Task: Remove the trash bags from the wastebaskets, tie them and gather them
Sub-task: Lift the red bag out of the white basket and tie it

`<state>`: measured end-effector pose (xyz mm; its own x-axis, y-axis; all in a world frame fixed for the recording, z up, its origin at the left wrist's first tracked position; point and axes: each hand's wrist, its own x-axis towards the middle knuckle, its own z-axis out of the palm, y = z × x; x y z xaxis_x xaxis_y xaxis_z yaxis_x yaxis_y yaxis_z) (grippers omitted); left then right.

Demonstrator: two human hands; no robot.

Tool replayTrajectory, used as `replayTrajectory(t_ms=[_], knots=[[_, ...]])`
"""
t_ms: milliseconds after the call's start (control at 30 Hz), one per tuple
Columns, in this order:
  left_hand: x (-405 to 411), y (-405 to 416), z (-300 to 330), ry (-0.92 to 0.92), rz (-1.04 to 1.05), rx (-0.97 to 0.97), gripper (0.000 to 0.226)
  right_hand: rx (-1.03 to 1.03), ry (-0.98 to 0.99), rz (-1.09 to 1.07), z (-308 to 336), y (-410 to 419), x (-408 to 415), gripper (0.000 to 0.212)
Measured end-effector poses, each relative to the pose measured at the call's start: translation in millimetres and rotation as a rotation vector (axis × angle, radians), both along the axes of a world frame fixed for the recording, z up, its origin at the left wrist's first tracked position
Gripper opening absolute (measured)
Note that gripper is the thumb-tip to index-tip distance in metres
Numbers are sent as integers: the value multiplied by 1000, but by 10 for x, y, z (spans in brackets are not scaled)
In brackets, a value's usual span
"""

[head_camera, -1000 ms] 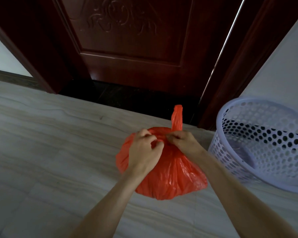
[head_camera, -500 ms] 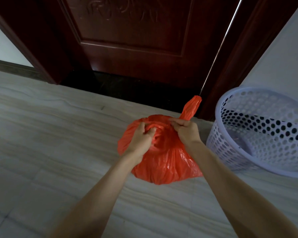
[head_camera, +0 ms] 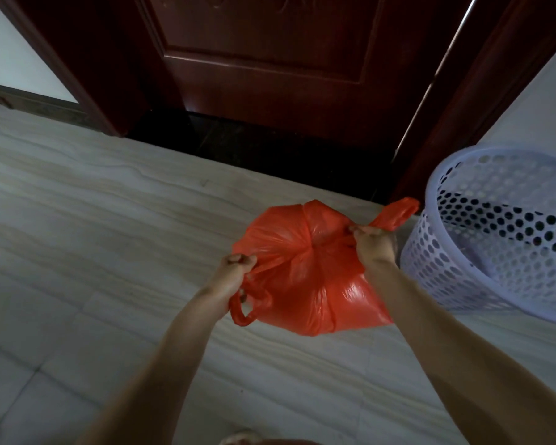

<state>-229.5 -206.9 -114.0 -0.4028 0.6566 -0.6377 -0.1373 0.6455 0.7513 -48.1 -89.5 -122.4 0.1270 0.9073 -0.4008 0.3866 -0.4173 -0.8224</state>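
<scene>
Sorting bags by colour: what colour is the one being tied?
Orange-red trash bag, clearest in the head view.

The trash bag [head_camera: 305, 271] is glossy orange-red plastic, bulging and full, its top gathered into creases that meet near the middle. One handle stretches out to the upper right, its looped end [head_camera: 397, 215] close to the wastebasket; the other trails as a loop [head_camera: 249, 305] at the lower left. The wastebasket [head_camera: 495, 239] is pale lavender perforated plastic, tilted, just right of the bag on the floor
</scene>
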Motion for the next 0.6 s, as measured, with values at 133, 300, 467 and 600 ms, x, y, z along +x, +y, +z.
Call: replayTrajectory(t_ms=[133,300,467,600], knots=[[-182,-36,43,245,-266,-67,37,87,20,115,25,-57,-31,27],[-231,108,192,-30,-167,134,57,239,24,243,43,-74,-33,28],[-66,322,160,-276,-47,250,42,220,98,249,33,-48,-59,27],[137,494,221,-254,28,448,42,126,188,220,-26,-30,10,25]])
